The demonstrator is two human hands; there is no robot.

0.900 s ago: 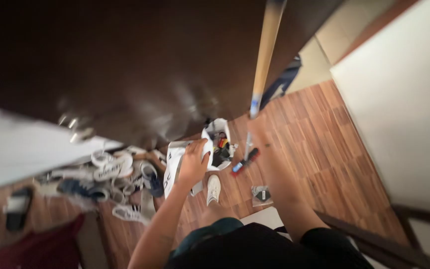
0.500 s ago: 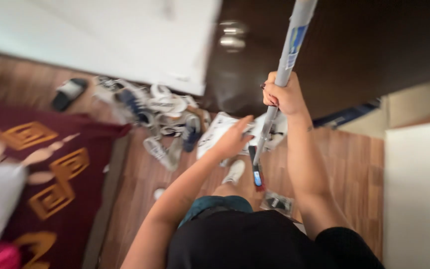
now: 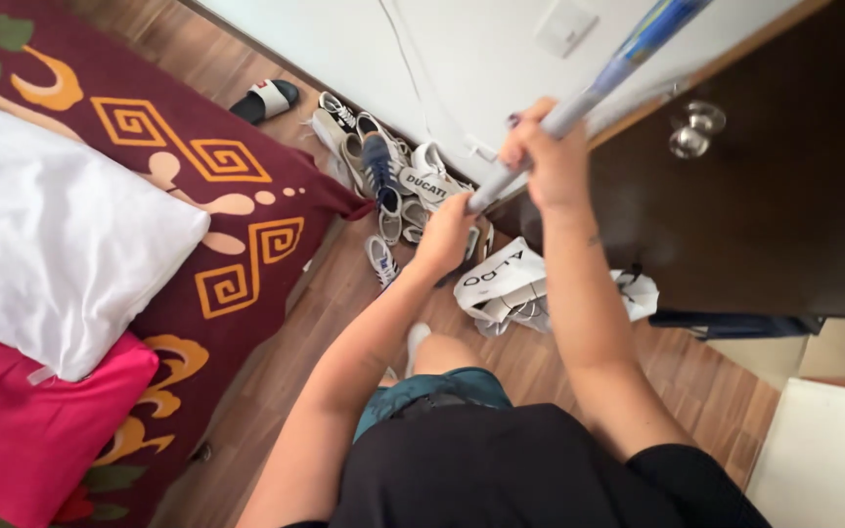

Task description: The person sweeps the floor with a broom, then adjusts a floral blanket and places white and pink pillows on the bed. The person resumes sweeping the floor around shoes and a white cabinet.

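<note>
Both hands grip one long grey pole (image 3: 579,103) slanting up toward the dark door (image 3: 765,215). The right hand (image 3: 548,156) has its fingers wrapped tight around it; the left hand (image 3: 445,233), lower down, curls around the shaft's low end. Just beyond the left fingers lies a heap of shoes (image 3: 383,171), too jumbled to count, with one black slipper (image 3: 264,99) apart. Beside them sits one white shopping bag (image 3: 506,284). Left of the fingers spreads a maroon rug (image 3: 217,186) carrying one white pillow (image 3: 51,244) and one pink cushion (image 3: 22,430). Half a second ago the left hand reached toward the bag; now it holds the pole.

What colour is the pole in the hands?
Grey pole, with a blue label higher up; head view.
</note>
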